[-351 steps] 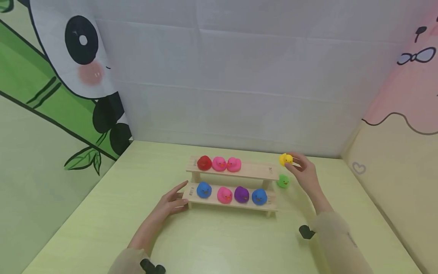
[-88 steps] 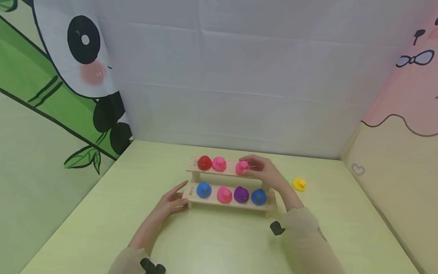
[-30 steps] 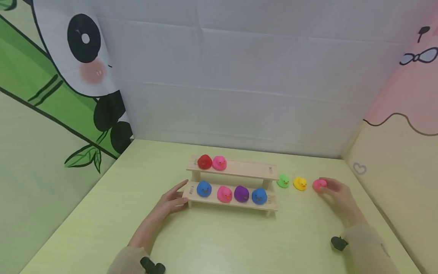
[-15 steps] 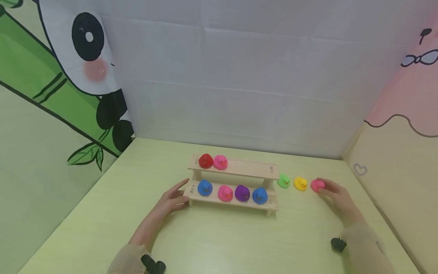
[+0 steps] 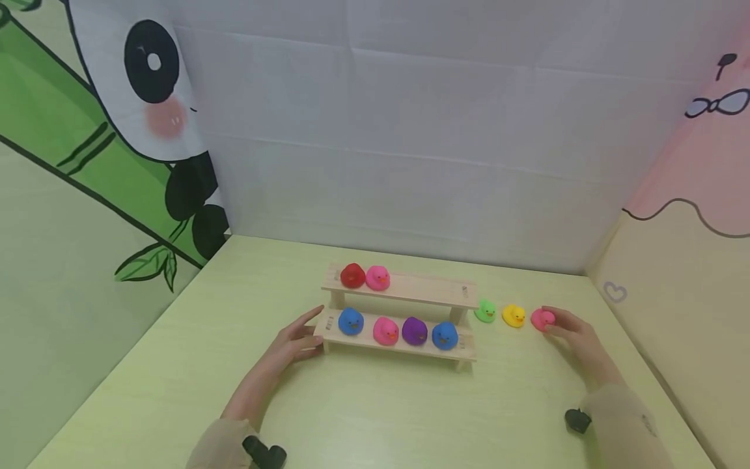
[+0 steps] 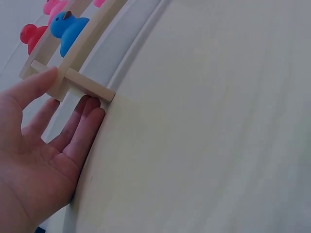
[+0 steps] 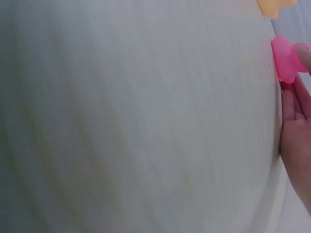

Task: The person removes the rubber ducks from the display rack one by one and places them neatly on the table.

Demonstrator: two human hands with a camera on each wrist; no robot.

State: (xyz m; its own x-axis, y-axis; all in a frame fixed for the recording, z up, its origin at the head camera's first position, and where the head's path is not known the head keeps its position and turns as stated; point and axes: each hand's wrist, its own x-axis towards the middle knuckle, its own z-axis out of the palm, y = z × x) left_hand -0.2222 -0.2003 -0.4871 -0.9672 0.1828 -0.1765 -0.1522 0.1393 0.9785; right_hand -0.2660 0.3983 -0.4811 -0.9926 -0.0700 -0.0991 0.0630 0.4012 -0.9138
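Observation:
In the head view my right hand [image 5: 577, 335] pinches a pink rubber duck [image 5: 541, 319] at table level, to the right of a yellow duck [image 5: 513, 316] and a green duck [image 5: 486, 311]. The right wrist view has the thumb against this pink duck [image 7: 286, 59]. My left hand [image 5: 295, 342] holds the left end of a two-tier wooden rack [image 5: 433, 290]; its digits lie at the lower shelf's end and leg [image 6: 90, 85]. A red duck [image 5: 353, 275] and a pink duck [image 5: 377, 278] sit on the upper shelf.
On the lower shelf stand a blue duck [image 5: 351, 322], a pink duck [image 5: 386, 331], a purple duck [image 5: 415, 331] and another blue duck [image 5: 445, 335]. A white wall sheet [image 5: 410, 163] closes off the back of the pale table [image 5: 387, 417]; printed panels flank it.
The yellow duck was set down beside the green one. My right hand took a pink duck off the upper shelf and carried it right to the table, then slid slightly left. The left hand stayed.

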